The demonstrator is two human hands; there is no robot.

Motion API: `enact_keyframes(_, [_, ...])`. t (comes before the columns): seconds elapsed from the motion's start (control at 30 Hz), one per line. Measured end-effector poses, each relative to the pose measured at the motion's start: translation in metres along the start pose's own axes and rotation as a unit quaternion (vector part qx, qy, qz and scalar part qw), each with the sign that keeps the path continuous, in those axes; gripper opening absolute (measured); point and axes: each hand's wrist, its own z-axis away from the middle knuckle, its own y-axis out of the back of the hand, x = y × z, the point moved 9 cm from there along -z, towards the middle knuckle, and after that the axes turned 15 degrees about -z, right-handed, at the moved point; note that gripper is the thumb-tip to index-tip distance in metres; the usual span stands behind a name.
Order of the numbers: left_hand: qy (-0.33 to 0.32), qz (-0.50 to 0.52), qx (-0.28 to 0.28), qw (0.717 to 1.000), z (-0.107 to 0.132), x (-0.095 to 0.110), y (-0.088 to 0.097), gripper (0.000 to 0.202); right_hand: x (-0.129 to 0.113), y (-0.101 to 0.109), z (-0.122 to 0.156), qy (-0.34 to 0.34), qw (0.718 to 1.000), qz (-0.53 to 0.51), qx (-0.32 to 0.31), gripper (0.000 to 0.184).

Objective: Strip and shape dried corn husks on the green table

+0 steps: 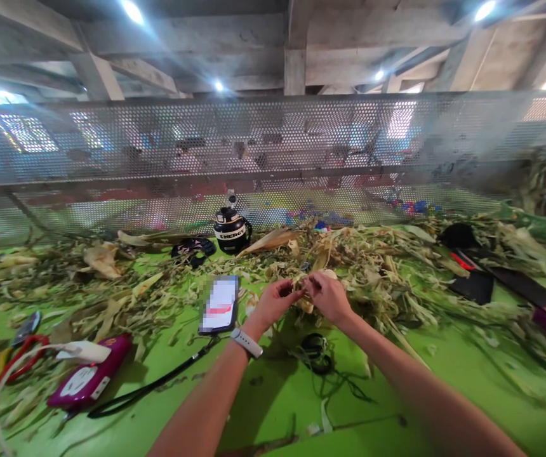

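Both hands meet over the green table, fingertips almost touching. My left hand (275, 303), with a pale watch band on its wrist, is closed in a pinch on a small pale yellow strip of corn husk (298, 283). Opposite it, my right hand (329, 296) pinches at the same strip, its fingers bent and partly hiding it. A heap of dry corn husks (372, 270) lies just behind and to the right of the hands. Under them, a coil of black cord (317, 353) rests on the table (263, 419).
Left of my hands lies a phone (219, 304) with a strap. Further left are a purple power bank (93, 374) with a white cable and red-and-yellow-handled scissors (20, 355). A black bottle (232, 231) stands before the perforated metal partition (263, 139). Dark flat items (473, 285) lie right.
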Motion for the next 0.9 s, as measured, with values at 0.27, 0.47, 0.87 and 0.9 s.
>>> enact_keyframes(0.27, [0.136, 0.146, 0.001, 0.980, 0.003, -0.024, 0.011, 0.033, 0.034, -0.002, -0.009, -0.206, 0.897, -0.378, -0.095, 0.024])
enact_keyframes(0.47, [0.162, 0.206, 0.000, 0.965, 0.004, -0.026, 0.009, 0.031, 0.009, -0.012, -0.001, -0.158, 0.859, -0.437, -0.214, 0.036])
enact_keyframes(0.87, [0.109, 0.180, -0.052, 0.976, 0.003, -0.019, -0.002, 0.035, -0.018, 0.002, -0.009, 0.006, 0.942, -0.320, -0.102, 0.045])
enact_keyframes(0.9, [0.109, 0.175, -0.051, 0.977, 0.003, -0.019, -0.002, 0.035, -0.013, -0.003, -0.008, -0.023, 0.937, -0.328, -0.116, 0.045])
